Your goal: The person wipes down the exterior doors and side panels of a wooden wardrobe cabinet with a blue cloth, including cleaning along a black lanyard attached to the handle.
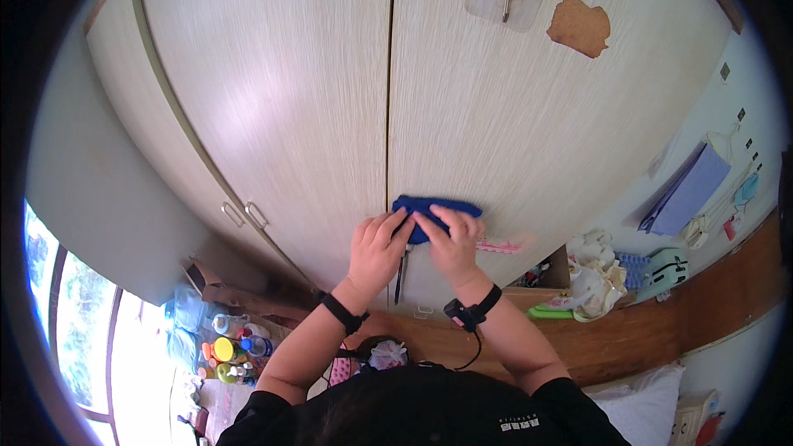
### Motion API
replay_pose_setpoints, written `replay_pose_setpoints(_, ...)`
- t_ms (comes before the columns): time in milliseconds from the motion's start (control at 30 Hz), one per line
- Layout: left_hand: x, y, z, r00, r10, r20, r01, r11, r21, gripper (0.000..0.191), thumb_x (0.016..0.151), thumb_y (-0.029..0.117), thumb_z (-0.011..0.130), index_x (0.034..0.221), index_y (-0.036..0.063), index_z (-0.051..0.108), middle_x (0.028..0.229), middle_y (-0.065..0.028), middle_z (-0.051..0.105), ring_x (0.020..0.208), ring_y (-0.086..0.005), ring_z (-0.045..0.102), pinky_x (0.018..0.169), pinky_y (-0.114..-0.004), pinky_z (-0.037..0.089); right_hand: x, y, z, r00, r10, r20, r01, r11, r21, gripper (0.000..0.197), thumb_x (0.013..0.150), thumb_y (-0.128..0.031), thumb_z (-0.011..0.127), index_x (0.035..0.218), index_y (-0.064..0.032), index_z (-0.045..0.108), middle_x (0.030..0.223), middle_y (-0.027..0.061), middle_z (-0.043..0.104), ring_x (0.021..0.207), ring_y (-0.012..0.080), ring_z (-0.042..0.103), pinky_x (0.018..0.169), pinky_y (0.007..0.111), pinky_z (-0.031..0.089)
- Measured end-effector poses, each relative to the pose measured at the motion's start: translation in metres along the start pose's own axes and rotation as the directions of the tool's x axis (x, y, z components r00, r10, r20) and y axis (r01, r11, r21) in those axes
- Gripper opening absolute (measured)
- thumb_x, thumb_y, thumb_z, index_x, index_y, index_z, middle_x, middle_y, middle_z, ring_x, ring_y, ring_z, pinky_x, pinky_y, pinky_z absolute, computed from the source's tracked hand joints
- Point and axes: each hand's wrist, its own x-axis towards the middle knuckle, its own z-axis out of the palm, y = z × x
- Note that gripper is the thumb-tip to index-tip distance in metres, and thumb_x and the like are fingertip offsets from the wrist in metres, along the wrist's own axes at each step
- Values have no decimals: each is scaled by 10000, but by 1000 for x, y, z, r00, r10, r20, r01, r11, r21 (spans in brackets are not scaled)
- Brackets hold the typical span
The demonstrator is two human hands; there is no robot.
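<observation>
Both my hands are on a dark blue cloth (437, 203) at the pale wood-grain cabinet door (557, 136), just right of the dark gap between two doors. The fingers of my left hand (379, 248) hold the cloth's left end. Across its middle and right side lie the fingers of my right hand (457, 241). Part of the cloth is hidden under the fingers. A thin black strip (399, 275) hangs below it between my hands. Right of my right hand, a pink-and-white sticker (499, 247) is on the door.
A clear adhesive hook (507, 6) and a torn brown patch (580, 23) mark the upper right door. Metal handles (255, 215) project at left. Several bottles (226, 350) stand low left. A cardboard box (545, 272) and plastic bags (598, 282) crowd the right. A purple bag (687, 189) hangs there.
</observation>
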Motion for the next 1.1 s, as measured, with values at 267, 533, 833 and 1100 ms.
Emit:
replay_pose_setpoints(267, -40, 0, 7, 987, -59, 146, 61, 998, -12, 400, 778, 66, 604, 1170, 98, 676, 1265, -60, 586, 1118, -240, 563, 958, -406, 443, -52, -10, 16, 993, 20, 117, -19, 1000, -12, 437, 805, -168, 641, 1220, -304, 664, 1238, -78, 560, 1044, 147, 503, 888, 371, 355)
replay_pose_setpoints(533, -40, 27, 14, 985, -19, 169, 11, 999, 48, 443, 789, 111, 599, 1224, 157, 666, 1295, -32, 575, 1094, -226, 551, 927, -388, 448, -86, 16, 3, 972, 2, 236, 7, 999, -35, 426, 831, -159, 587, 1232, -276, 670, 1258, -46, 575, 1056, 145, 554, 844, 358, 407)
replay_pose_setpoints(833, -98, 60, 75, 899, 15, 438, -32, 999, 32, 462, 835, 158, 564, 1292, 176, 628, 1261, -62, 538, 1098, -228, 560, 905, -374, 473, -162, 46, -15, 912, -28, 408, 52, 997, -48, 427, 799, -125, 619, 1203, -249, 682, 1249, -57, 572, 1067, 165, 540, 901, 376, 424)
replay_pose_setpoints(1100, -39, 105, 77, 943, 85, 322, -75, 996, -43, 470, 831, 123, 589, 1300, 150, 612, 1315, -78, 505, 1034, -226, 553, 863, -350, 444, -115, 74, -76, 969, 200, 142, -206, 978, 27, 430, 727, -70, 658, 1123, -223, 723, 1085, 9, 572, 969, 251, 547, 863, 404, 430)
